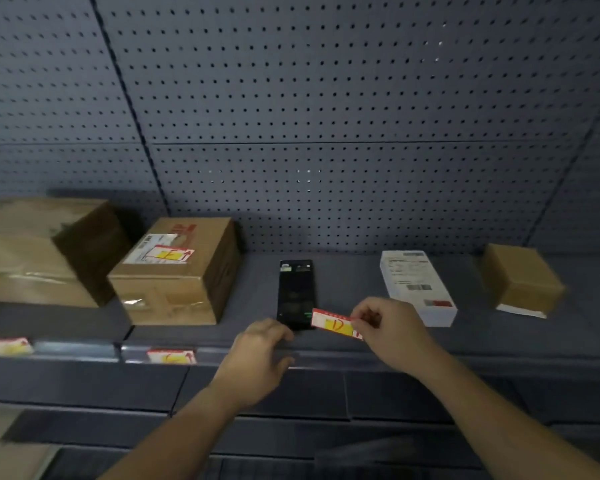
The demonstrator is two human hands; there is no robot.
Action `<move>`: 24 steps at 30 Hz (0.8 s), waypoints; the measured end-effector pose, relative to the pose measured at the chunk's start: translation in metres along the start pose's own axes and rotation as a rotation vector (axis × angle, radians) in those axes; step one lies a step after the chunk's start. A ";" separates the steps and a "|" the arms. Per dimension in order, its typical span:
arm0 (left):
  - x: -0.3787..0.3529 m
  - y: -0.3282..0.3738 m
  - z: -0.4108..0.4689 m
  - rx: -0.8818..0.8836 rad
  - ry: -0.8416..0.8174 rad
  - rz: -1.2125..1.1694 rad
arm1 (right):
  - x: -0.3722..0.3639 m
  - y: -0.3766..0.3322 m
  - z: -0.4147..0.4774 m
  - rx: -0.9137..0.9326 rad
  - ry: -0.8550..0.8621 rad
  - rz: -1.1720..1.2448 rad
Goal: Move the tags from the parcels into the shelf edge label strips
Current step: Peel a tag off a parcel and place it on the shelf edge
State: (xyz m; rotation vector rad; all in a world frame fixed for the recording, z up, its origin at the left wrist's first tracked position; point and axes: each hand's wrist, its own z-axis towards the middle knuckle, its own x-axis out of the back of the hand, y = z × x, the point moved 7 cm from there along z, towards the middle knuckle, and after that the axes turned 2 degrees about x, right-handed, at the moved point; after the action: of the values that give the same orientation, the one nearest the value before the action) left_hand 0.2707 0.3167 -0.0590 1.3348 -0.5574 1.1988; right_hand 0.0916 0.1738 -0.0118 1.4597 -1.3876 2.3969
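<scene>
My right hand point(388, 329) pinches a red-and-yellow tag marked "D" point(333, 323) just above the shelf's front edge, beside a flat black parcel point(295, 289). My left hand point(257, 355) rests with curled fingers on the clear label strip point(326, 356) below that parcel and holds nothing that I can see. A brown box point(177, 271) carries another red-and-yellow tag point(169, 253) on top. Two tags sit in the strip at the left, one point(171, 356) under the brown box and one point(9, 346) further left.
A large brown box point(39, 251) stands at the far left. A white parcel point(416, 285) and a small brown box point(520, 278) lie to the right on the grey shelf point(534, 334). Pegboard point(326, 116) backs the shelf. Lower shelves lie beneath.
</scene>
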 end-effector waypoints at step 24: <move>-0.014 -0.032 -0.022 -0.305 0.340 0.406 | -0.037 -0.011 0.009 -0.012 -0.036 -0.007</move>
State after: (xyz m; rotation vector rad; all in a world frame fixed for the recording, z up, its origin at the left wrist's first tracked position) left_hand 0.2877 0.3381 -0.0902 0.7560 -0.7490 1.5601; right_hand 0.1236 0.1893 -0.0292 1.5094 -1.3991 2.3656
